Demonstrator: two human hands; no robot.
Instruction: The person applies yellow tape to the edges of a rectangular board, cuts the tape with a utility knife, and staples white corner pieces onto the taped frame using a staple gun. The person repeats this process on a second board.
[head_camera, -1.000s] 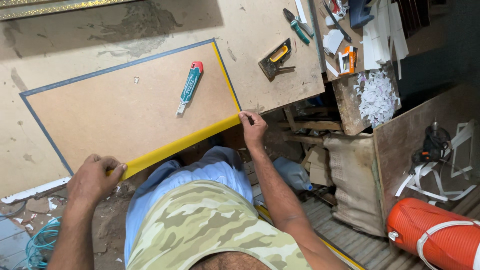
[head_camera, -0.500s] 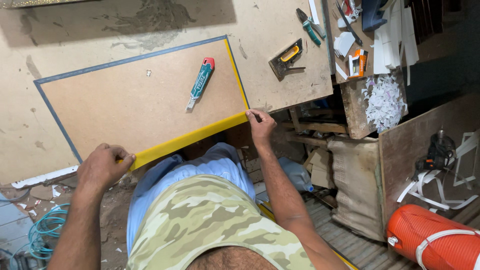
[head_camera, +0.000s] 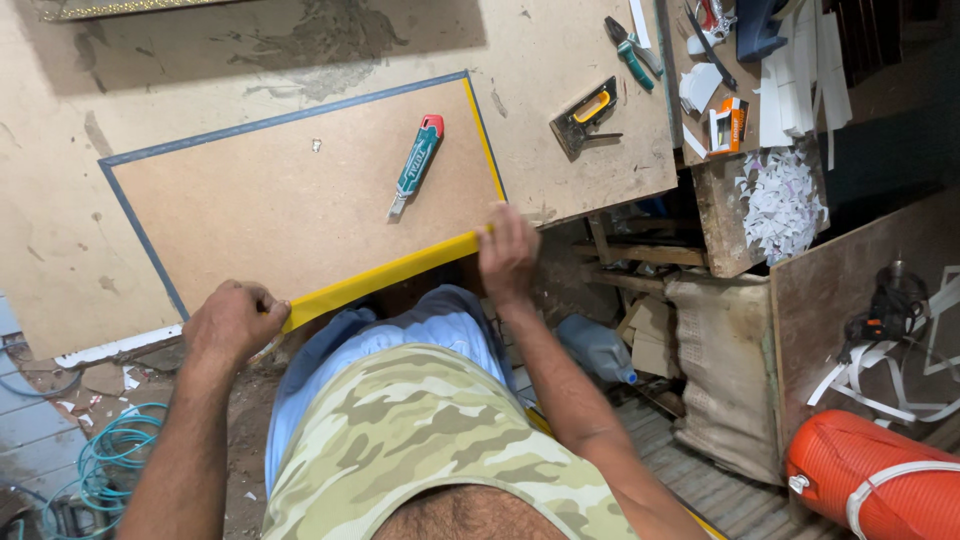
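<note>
Yellow tape (head_camera: 385, 275) runs taut along the near edge of the brown board (head_camera: 300, 195), stretched between your two hands. Your left hand (head_camera: 232, 322) sits at the board's near left corner, fingers curled tight around the tape's end, the strip coming out from under your thumb side. Your right hand (head_camera: 508, 255) is at the near right corner, fingertips pressed down on the other end of the tape where it meets the yellow strip already running up the board's right edge; whether those fingers pinch the tape or only press it flat, you cannot tell from here.

Closest to you, below both hands, are your blue shorts (head_camera: 400, 340) and camouflage shirt (head_camera: 420, 450). Down at your left lies a coil of light blue cable (head_camera: 110, 465) on the floor, and down at your right an orange cylinder (head_camera: 870, 480) with a white band.

On the board itself, between and beyond your hands, rests a teal and red utility knife (head_camera: 417, 165), lying at a slant, apart from both hands. The board's left and far edges carry blue tape (head_camera: 270, 122). The board lies on a pale, stained worktable (head_camera: 60, 200).

Further right on the table sits a staple gun (head_camera: 585, 115) with a yellow part, and beyond it teal-handled pliers (head_camera: 630, 45). Off the table's right edge, a heap of white paper scraps (head_camera: 785, 195) sits on a wooden ledge.
</note>
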